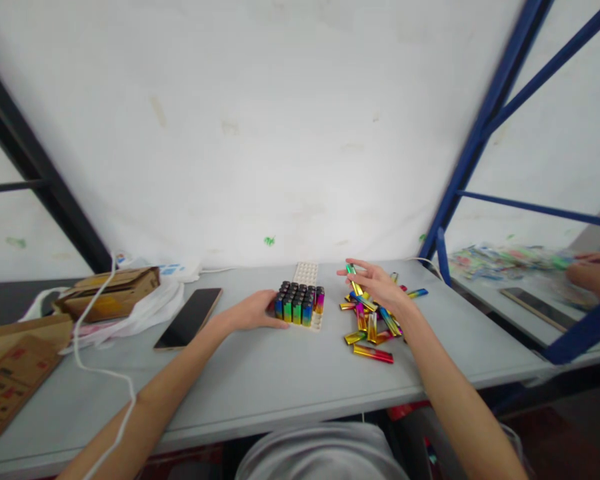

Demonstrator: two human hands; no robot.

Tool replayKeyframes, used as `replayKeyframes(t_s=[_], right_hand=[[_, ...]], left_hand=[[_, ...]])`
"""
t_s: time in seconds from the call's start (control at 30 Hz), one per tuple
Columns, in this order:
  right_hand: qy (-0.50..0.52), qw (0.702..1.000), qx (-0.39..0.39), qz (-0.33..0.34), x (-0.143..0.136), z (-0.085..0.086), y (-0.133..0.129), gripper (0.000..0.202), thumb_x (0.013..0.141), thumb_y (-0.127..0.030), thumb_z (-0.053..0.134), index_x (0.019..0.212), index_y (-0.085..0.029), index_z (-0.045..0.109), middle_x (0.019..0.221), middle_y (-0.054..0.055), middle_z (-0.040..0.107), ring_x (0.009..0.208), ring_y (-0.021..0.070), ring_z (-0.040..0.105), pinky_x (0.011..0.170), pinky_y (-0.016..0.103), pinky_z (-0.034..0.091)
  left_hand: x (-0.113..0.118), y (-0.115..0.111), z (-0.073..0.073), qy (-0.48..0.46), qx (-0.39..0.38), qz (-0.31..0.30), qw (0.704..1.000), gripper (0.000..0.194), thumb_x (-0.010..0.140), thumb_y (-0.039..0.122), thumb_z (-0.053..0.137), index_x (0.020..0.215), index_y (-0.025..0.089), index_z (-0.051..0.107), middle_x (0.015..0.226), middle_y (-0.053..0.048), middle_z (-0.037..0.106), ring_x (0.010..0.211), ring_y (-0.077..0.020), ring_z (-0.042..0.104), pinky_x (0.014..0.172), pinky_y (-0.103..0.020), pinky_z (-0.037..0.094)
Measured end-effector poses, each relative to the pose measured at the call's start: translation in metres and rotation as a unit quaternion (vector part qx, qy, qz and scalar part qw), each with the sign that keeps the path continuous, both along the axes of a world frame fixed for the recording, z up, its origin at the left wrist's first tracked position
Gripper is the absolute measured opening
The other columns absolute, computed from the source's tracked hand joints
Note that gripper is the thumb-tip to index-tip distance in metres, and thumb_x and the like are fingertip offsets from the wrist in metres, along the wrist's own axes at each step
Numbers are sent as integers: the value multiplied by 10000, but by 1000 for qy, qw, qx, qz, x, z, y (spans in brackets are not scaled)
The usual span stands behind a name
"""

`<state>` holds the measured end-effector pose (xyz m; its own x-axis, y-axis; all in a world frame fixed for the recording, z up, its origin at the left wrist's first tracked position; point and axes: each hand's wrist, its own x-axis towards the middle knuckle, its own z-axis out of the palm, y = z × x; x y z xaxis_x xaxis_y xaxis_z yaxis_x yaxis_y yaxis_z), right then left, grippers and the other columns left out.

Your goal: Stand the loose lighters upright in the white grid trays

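Note:
A block of upright, black-topped lighters (293, 310), metallic in blue, green, gold and pink, stands in rows in a white holed tray (307, 272). My left hand (257, 309) is wrapped round the block's left side, thumb along the front and the other fingers partly hidden behind. To the right lies a heap of loose, shiny rainbow-coloured lighter sleeves (373, 353). Above the back of this heap, my right hand (373, 281) pinches one green-and-gold sleeve (351, 269), tilted, between thumb and fingers.
A dark phone (190, 319) lies left of the tray. Farther left are opened cardboard boxes (111, 291), a plastic bag (153, 305) and a white cable (80, 333). Blue frame posts (460, 180) stand at right; beyond them are a co-worker's hand (593, 277), another phone (540, 308) and plastic-wrapped items (505, 262).

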<state>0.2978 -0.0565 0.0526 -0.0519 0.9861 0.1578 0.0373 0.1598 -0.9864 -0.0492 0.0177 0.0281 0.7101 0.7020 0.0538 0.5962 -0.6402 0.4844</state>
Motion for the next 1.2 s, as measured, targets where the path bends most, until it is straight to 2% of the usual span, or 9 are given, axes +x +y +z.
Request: replayKeyframes(t_s=[0.13,0.23,0.33,0.43,0.5,0.67,0.9,1.07,1.2], right_hand=[[14,1000,7,22,-6,3,-1,464,804,-516,776,1119,-197,657,1034,77,752,734,137,629,613,247,502],[50,999,-3,17,-18,9,-6,438,831,-583,720,1067,-249,565,850,-14,698,502,75,436,453,201,358],[76,996,-31,28,-35,14,-9,468,832,-681,655,918,-253,488,619,-90,501,441,61,207,411,184,168],[61,995,-69,44,-50,12,-8,638,844,-862,431,710,-241,375,535,-104,235,441,71,118,412,209,118],[28,997,-69,20,-55,7,-6,699,849,-911,288,624,-249,291,523,-92,177,440,77,109,412,228,113],[-26,996,-54,-65,-57,-6,-1,617,910,-735,408,547,-258,264,486,-73,191,433,78,139,409,232,137],[-77,991,-81,-78,-57,-8,-2,424,908,-437,396,546,-239,300,477,-67,225,421,63,158,379,194,139],[-77,991,-82,-76,-60,-9,-3,440,908,-453,415,543,-236,299,477,-69,234,418,53,162,375,186,139],[-57,992,-60,-98,-57,-11,1,551,922,-640,414,555,-237,334,472,-73,240,413,62,181,369,194,168]], left_hand=[[-1,0,-1,-1,-2,6,1000,707,645,725,777,1088,182,685,1027,-84,742,936,-312,671,817,-355,521],[-1,1,-2,0,0,5,1000,696,656,723,777,1087,184,686,1042,-85,743,942,-312,672,816,-354,519],[-1,1,-2,7,4,-1,1000,688,680,717,769,1095,175,684,1069,-92,740,960,-314,673,824,-355,517],[0,-1,0,12,8,4,1000,705,672,711,779,1112,170,679,1093,-100,739,972,-320,675,839,-361,519],[1,-3,3,17,10,12,1000,705,668,706,786,1113,171,679,1102,-105,739,978,-326,675,845,-366,520],[2,-5,5,27,13,11,999,692,693,695,775,1107,151,666,1086,-112,734,960,-319,680,820,-359,515],[1,-3,3,17,8,4,1000,661,683,689,776,1067,161,672,1033,-88,737,905,-297,677,782,-346,506],[1,-4,4,26,6,9,1000,668,695,686,768,1091,157,664,1050,-91,732,927,-302,680,789,-343,507],[2,-4,4,25,8,13,1000,709,682,694,776,1120,148,662,1090,-110,729,961,-316,677,823,-359,510]])
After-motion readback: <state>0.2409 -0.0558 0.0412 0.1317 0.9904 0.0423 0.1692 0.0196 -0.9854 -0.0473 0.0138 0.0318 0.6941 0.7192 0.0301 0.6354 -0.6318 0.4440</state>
